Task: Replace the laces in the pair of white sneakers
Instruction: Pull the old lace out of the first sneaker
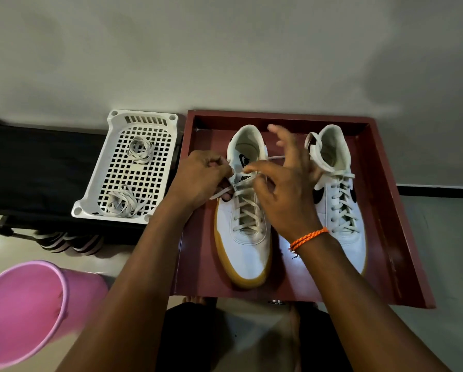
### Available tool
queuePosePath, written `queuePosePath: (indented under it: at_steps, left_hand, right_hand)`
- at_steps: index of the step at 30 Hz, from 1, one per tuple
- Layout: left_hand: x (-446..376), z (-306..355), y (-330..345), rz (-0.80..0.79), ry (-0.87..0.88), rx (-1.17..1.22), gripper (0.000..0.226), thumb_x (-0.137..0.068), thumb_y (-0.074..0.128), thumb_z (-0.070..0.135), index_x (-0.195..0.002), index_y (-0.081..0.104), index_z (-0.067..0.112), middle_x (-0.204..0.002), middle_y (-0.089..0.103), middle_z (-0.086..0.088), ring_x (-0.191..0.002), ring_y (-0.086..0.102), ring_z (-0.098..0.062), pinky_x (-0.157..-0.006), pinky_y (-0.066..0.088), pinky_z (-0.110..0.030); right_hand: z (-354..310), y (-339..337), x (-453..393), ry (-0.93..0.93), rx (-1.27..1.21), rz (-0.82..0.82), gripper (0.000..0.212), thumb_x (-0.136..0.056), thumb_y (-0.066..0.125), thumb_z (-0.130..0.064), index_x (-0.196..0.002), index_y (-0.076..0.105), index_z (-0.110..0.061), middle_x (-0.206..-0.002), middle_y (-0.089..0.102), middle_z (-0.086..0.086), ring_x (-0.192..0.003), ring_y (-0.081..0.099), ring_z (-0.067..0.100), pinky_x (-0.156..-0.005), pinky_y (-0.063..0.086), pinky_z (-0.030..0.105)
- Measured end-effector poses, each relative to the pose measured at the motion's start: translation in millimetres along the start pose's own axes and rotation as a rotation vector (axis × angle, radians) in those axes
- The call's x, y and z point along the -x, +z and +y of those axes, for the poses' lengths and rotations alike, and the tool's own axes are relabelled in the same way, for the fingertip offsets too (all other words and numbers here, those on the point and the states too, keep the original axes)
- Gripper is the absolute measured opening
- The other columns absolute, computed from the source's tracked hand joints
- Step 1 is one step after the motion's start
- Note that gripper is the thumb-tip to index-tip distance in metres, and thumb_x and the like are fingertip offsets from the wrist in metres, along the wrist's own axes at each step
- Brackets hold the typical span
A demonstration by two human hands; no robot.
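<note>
Two white sneakers with gum soles stand side by side in a dark red tray (402, 237), heels away from me. The left sneaker (245, 251) is laced up to its top eyelets. My left hand (200, 178) pinches the lace end (219, 194) at the tongue's left side. My right hand (286, 183) is over the tongue, thumb and forefinger pinching the other lace end, the remaining fingers spread and blurred. The right sneaker (343, 216) is laced, partly behind my right hand.
A white perforated basket (101, 194) left of the tray holds two loose bundles of laces (140, 150), (121, 201). It rests on a black surface (37, 167). A pink bucket (23, 312) lies at the lower left. A grey wall is behind.
</note>
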State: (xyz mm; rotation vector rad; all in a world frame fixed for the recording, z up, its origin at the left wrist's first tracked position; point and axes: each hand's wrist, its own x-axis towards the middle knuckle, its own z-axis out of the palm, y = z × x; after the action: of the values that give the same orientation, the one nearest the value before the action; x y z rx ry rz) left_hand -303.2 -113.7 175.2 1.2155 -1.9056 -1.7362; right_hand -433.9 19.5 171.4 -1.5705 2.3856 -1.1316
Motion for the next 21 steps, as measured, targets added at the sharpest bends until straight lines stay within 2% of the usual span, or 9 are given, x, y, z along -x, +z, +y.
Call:
queuePosePath:
  at_steps: [2,4,7,12,14,16,18,21]
  left_hand:
    - [1.6,1.4,0.3,0.002,-0.019,-0.003,0.012,-0.098,0.063,0.003,-0.092,0.073,-0.002,-0.081,0.075,-0.027,-0.071,0.075,-0.048,-0.056,0.058,-0.032]
    - [3.0,2.7,0.6,0.0,-0.037,0.002,0.012,-0.099,0.063,0.003,-0.095,0.072,-0.004,-0.083,0.074,-0.03,-0.069,0.075,-0.047,-0.054,0.06,-0.034]
    - [3.8,4.1,0.6,-0.009,-0.057,0.011,0.012,-0.1,0.062,0.003,-0.097,0.07,-0.005,-0.083,0.073,-0.033,-0.062,0.071,-0.04,-0.053,0.06,-0.036]
    - [3.5,4.8,0.8,-0.015,-0.077,0.019,0.011,-0.1,0.063,0.004,-0.099,0.069,-0.005,-0.083,0.073,-0.033,-0.061,0.071,-0.038,-0.052,0.06,-0.035]
    - [3.8,4.3,0.7,-0.012,-0.083,0.029,0.011,-0.101,0.063,0.004,-0.097,0.069,-0.005,-0.084,0.072,-0.035,-0.065,0.071,-0.04,-0.05,0.06,-0.034]
    - [3.2,3.3,1.1,-0.002,-0.083,0.035,0.012,-0.1,0.063,0.004,-0.094,0.07,-0.004,-0.084,0.072,-0.035,-0.068,0.072,-0.043,-0.051,0.06,-0.034]
    - [2.6,2.5,1.8,0.018,-0.08,0.026,0.014,-0.099,0.064,0.004,-0.093,0.072,-0.005,-0.081,0.073,-0.032,-0.072,0.075,-0.047,-0.057,0.063,-0.038]
    - [2.9,2.2,2.7,0.038,-0.081,0.006,0.015,-0.098,0.066,0.007,-0.091,0.074,-0.004,-0.078,0.075,-0.027,-0.077,0.076,-0.049,-0.068,0.065,-0.046]
  right_hand:
    - [-6.6,7.1,4.6,-0.022,0.111,-0.097,0.019,-0.091,0.064,-0.024,-0.099,0.077,-0.036,-0.169,0.025,-0.011,-0.148,0.029,0.017,-0.107,0.022,0.044]
    - [-10.0,13.6,7.5,-0.017,0.198,-0.147,0.014,-0.093,0.063,-0.024,-0.094,0.074,-0.032,-0.171,0.02,-0.01,-0.15,0.027,0.018,-0.105,0.025,0.047]
    - [-10.6,17.2,8.2,-0.009,0.209,-0.15,0.015,-0.092,0.059,-0.024,-0.082,0.069,-0.029,-0.167,0.029,-0.012,-0.146,0.031,0.017,-0.102,0.031,0.053]
    - [0.8,6.0,-2.8,0.045,0.096,-0.021,0.018,-0.087,0.062,-0.028,-0.07,0.068,-0.026,-0.148,0.049,-0.016,-0.129,0.04,0.013,-0.096,0.027,0.043]
    - [4.8,0.9,-6.2,0.08,0.045,0.033,0.016,-0.085,0.061,-0.03,-0.073,0.071,-0.026,-0.144,0.052,-0.014,-0.126,0.046,0.016,-0.098,0.03,0.047]
    - [4.1,-1.4,-5.2,0.07,0.016,0.028,0.014,-0.087,0.062,-0.029,-0.081,0.074,-0.028,-0.148,0.05,-0.012,-0.132,0.045,0.018,-0.103,0.031,0.051]
    - [-2.6,1.2,0.0,0.008,0.067,-0.043,0.015,-0.091,0.062,-0.028,-0.092,0.077,-0.032,-0.158,0.042,-0.012,-0.14,0.037,0.016,-0.105,0.028,0.048]
    - [-10.9,12.6,7.1,-0.019,0.184,-0.164,0.014,-0.097,0.06,-0.029,-0.093,0.074,-0.031,-0.167,0.03,-0.012,-0.149,0.03,0.018,-0.107,0.032,0.059]
